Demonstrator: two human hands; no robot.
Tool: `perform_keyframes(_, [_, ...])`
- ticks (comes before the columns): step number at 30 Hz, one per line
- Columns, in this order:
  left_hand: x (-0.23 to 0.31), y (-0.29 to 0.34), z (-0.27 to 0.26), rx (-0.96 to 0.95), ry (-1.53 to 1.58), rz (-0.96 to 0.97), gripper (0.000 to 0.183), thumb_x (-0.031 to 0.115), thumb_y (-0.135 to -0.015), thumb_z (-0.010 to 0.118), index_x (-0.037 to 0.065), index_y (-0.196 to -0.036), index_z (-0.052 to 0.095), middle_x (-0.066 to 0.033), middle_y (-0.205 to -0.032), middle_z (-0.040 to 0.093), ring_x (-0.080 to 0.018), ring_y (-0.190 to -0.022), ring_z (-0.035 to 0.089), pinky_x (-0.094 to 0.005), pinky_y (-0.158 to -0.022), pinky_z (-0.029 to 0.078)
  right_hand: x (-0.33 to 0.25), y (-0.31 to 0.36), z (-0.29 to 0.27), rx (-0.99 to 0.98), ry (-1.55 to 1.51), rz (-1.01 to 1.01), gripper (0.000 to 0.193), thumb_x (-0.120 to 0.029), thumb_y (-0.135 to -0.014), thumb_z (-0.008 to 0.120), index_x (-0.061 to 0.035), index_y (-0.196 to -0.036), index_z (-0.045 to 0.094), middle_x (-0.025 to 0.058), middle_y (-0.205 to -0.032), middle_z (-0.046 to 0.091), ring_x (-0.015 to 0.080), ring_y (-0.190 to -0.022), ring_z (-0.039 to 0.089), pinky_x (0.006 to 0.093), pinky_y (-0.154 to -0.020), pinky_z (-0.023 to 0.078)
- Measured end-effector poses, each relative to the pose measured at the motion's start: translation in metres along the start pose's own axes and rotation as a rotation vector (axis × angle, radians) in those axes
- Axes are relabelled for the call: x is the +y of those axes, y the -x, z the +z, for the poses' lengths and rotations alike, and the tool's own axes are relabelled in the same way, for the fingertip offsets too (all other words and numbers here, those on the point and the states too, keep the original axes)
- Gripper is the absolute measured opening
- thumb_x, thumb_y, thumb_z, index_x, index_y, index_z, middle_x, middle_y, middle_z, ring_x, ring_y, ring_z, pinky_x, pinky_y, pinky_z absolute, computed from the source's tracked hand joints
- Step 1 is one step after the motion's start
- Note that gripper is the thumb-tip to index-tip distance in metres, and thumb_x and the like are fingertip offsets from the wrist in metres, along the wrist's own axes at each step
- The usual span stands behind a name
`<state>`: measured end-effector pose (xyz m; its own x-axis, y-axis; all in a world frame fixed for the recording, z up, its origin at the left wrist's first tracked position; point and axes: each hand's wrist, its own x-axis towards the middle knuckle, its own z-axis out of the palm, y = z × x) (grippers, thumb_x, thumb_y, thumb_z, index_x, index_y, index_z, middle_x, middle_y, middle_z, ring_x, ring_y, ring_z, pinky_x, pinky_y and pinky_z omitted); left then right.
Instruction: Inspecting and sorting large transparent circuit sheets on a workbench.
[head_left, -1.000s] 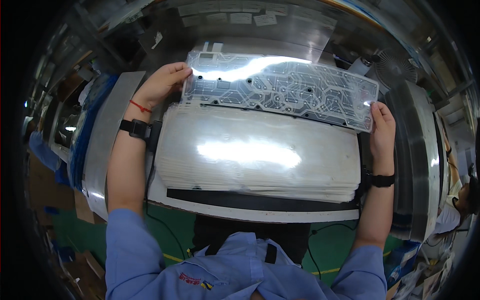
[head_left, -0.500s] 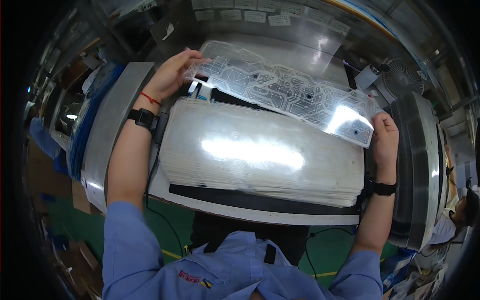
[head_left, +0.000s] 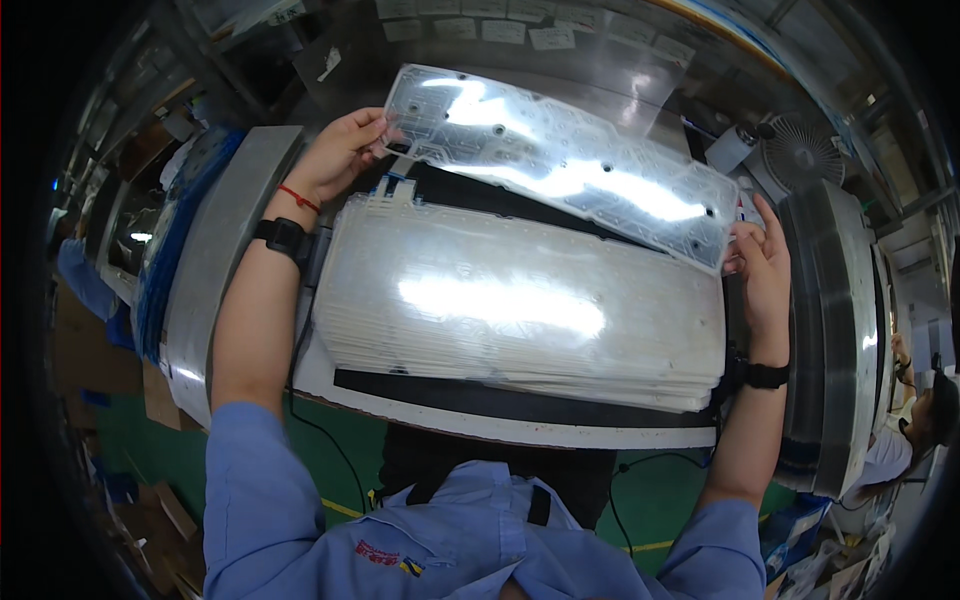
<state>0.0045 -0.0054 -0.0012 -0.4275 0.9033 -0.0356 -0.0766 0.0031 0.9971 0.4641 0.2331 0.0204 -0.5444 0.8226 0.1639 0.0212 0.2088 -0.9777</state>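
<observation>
Between my two hands a clear membrane circuit sheet (head_left: pixel 560 160), printed with fine silvery traces, is held up and slants down to the right. My left hand (head_left: pixel 350 145) pinches its left end. At its right end my right hand (head_left: pixel 758 250) grips the corner between thumb and fingers, with the index finger raised. Below and nearer to me lies a thick stack of similar clear sheets (head_left: pixel 510 330), its layers fanned at the front edge. Small connector tails (head_left: pixel 393 193) stick up at the stack's far left corner. Bright glare covers part of the held sheet.
Tall stacks of sheets flank me, a grey one (head_left: pixel 230 230) at left and a darker one (head_left: pixel 825 330) at right. A small fan (head_left: pixel 803 158) and a bottle (head_left: pixel 735 145) stand at the back right. Another person (head_left: pixel 915 430) is at the far right edge.
The held sheet has tilted, so glare now runs across it and hides many traces. It has shifted slightly up and left. My right index finger has lifted.
</observation>
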Motion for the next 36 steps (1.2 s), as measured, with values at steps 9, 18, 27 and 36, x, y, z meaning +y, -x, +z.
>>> perform_keyframes(9, [0.001,-0.002,0.000,0.172,0.133,0.070,0.050,0.022,-0.097,0.049,-0.006,-0.135,0.034,-0.0190,-0.127,0.051,-0.0189,-0.107,0.058,-0.0250,-0.090,0.051,0.008,0.001,-0.005,-0.230,0.226,0.033,0.044,-0.011,-0.087,0.062,-0.0027,-0.128,0.050,0.0032,-0.104,0.059,0.0090,-0.090,0.052,0.0215,-0.080,0.042])
perform_keyframes(18, [0.002,0.002,-0.002,0.117,0.074,0.015,0.043,0.023,-0.097,0.048,-0.002,-0.131,0.042,-0.0169,-0.124,0.054,-0.0178,-0.105,0.059,-0.0248,-0.088,0.052,-0.009,0.009,0.003,-0.536,0.362,0.088,0.035,-0.019,-0.074,0.074,0.0001,-0.102,0.063,0.0054,-0.100,0.059,0.0153,-0.094,0.054,0.0270,-0.084,0.041])
perform_keyframes(27, [0.004,0.005,0.003,0.078,0.018,-0.007,0.038,0.025,-0.098,0.046,-0.001,-0.127,0.046,-0.0135,-0.116,0.060,-0.0151,-0.098,0.062,-0.0234,-0.082,0.053,-0.005,0.009,0.005,-0.432,0.280,-0.163,0.023,-0.014,-0.079,0.071,-0.0002,-0.096,0.063,0.0009,-0.088,0.058,0.0099,-0.081,0.053,0.0238,-0.074,0.042])
perform_keyframes(36, [0.008,0.010,0.003,-0.170,0.055,-0.074,0.036,0.031,-0.097,0.047,0.000,-0.113,0.057,-0.0107,-0.101,0.066,-0.0129,-0.088,0.064,-0.0228,-0.080,0.052,0.006,0.005,-0.004,-0.140,0.188,-0.015,0.014,-0.011,-0.085,0.066,-0.0019,-0.096,0.064,-0.0021,-0.079,0.061,0.0041,-0.066,0.052,0.0179,-0.060,0.041])
